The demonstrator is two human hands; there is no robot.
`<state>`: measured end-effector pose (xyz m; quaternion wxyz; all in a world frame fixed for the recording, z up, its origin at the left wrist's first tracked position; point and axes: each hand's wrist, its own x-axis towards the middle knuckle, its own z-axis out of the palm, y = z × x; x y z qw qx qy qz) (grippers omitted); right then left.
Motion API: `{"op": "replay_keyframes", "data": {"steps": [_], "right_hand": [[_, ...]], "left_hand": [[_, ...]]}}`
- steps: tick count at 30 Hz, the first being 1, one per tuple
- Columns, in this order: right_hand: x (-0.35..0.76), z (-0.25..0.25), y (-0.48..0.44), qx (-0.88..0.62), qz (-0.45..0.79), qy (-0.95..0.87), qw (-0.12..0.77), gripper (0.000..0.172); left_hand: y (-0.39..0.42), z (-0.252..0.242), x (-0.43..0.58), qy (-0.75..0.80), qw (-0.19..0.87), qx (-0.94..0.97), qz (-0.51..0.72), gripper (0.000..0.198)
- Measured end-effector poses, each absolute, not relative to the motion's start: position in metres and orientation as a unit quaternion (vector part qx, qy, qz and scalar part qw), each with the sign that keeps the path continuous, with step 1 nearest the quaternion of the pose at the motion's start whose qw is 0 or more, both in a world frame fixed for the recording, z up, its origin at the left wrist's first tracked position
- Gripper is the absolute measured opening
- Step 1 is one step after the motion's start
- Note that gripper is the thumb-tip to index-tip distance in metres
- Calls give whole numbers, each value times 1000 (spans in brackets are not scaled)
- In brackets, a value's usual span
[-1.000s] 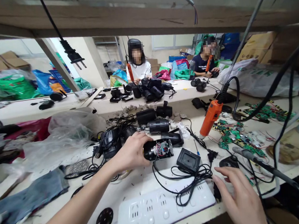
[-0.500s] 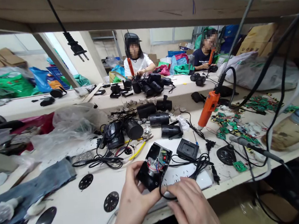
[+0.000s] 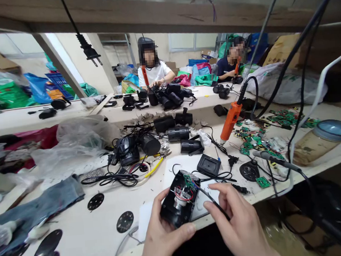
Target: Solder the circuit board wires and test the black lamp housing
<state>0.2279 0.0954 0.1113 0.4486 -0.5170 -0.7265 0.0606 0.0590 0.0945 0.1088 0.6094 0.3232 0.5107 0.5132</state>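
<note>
My left hand (image 3: 167, 232) grips an opened black plastic housing (image 3: 178, 213) by its sides, above the bench's front edge. Inside the housing show a green circuit board (image 3: 189, 180), red and blue wires and a pale round part. From the board's end a black cable (image 3: 210, 196) runs into my right hand (image 3: 239, 213), passing between thumb and curled fingers, which hold it loosely. Behind the housing lies a black rectangular cover (image 3: 208, 165), on a white board (image 3: 176, 163).
An orange electric screwdriver (image 3: 231, 122) hangs at right, near scattered circuit boards (image 3: 255, 140). A soldering iron (image 3: 276, 160) and a jar (image 3: 323, 140) stand to the right. Cutters (image 3: 161, 158) and black housings (image 3: 178, 133) lie behind. Two people (image 3: 154, 73) sit across the bench.
The housing has turned and come slightly lower and nearer in my left hand. My right hand has moved right, away from the housing, drawing the cable out to the right.
</note>
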Motion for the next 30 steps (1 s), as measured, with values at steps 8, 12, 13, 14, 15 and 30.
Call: {"op": "replay_keyframes", "data": {"steps": [8,12,13,14,15,30], "right_hand": [[238,115,94,-449,123,-763,449,28],[239,116,88,-424,100,-763,477,26],[239,116,87,-419,95,-763,484,27],[240,115,85,-415,90,-761,490,27],[240,115,84,-414,86,-759,496,28],[253,123,86,-445,52,-781,435,35]], "left_hand": [[80,94,67,476,687,246,492,58],[82,86,67,451,734,160,482,41],[82,85,66,448,742,145,477,39],[82,84,65,446,747,133,474,38],[82,83,64,444,753,123,469,38],[75,86,52,258,886,55,381,27]]}}
